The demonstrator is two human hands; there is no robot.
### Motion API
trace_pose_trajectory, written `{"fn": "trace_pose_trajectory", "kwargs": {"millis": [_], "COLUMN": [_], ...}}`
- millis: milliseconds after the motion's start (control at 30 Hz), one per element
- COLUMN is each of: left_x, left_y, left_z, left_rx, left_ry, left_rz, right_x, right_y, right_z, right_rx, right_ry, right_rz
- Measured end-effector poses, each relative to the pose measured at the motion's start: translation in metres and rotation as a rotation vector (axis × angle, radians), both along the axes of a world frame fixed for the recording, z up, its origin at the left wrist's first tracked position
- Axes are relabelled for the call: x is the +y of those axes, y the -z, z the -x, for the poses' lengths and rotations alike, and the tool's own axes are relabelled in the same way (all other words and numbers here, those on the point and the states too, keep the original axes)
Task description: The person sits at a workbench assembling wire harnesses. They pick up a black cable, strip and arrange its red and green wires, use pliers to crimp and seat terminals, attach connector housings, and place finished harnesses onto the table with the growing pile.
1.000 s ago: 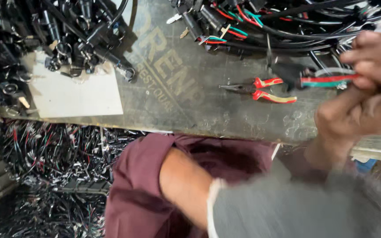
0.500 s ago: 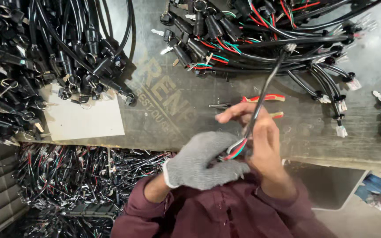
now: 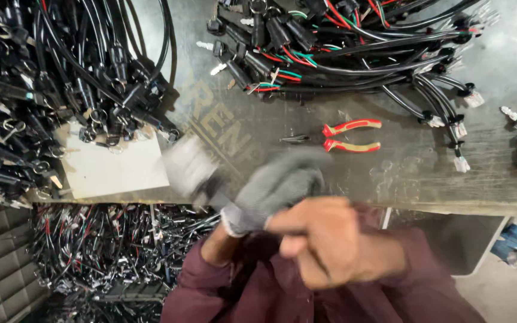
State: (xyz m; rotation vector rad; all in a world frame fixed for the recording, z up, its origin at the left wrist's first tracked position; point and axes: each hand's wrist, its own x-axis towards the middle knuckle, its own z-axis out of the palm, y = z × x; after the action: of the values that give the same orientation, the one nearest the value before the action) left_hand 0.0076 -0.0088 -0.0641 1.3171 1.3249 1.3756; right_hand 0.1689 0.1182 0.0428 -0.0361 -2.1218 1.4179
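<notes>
My left hand (image 3: pixel 276 188), in a grey knit glove, is blurred just in front of the bench's near edge. It is closed around a dark cable (image 3: pixel 213 191) whose pale blurred end (image 3: pixel 188 164) sticks out to the left. Below it, close to my maroon shirt, my bare right hand (image 3: pixel 324 242) is curled into a fist; nothing shows in it. Red-and-yellow-handled pliers (image 3: pixel 345 136) lie on the bench beyond my hands, untouched.
A heap of black cables with connectors (image 3: pixel 49 78) covers the bench's left. Another bundle with red and green wires (image 3: pixel 354 48) lies at the back right. A white card (image 3: pixel 115 170) sits on the dark bench (image 3: pixel 426 173). More cables (image 3: pixel 91 251) are piled on the floor below.
Both hands have pulled back from the bench toward my body. The red-and-green-wired cable they held over the pliers has left that spot. The pliers now lie uncovered.
</notes>
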Motion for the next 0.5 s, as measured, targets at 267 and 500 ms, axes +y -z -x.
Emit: {"fn": "trace_pose_trajectory", "kwargs": {"millis": [267,500], "left_x": [-0.025,0.030], "left_y": [0.003,-0.098], "left_z": [-0.001,-0.016], "left_rx": [0.187,-0.378], "left_ry": [-0.220,0.022], "left_rz": [0.171,0.410], "right_x": [0.007,0.039], "right_y": [0.014,-0.037], "right_z": [0.027,0.010], "right_rx": [-0.389,-0.136], "right_ry": [0.192,0.091], "right_rz": [-0.366,0.141]}}
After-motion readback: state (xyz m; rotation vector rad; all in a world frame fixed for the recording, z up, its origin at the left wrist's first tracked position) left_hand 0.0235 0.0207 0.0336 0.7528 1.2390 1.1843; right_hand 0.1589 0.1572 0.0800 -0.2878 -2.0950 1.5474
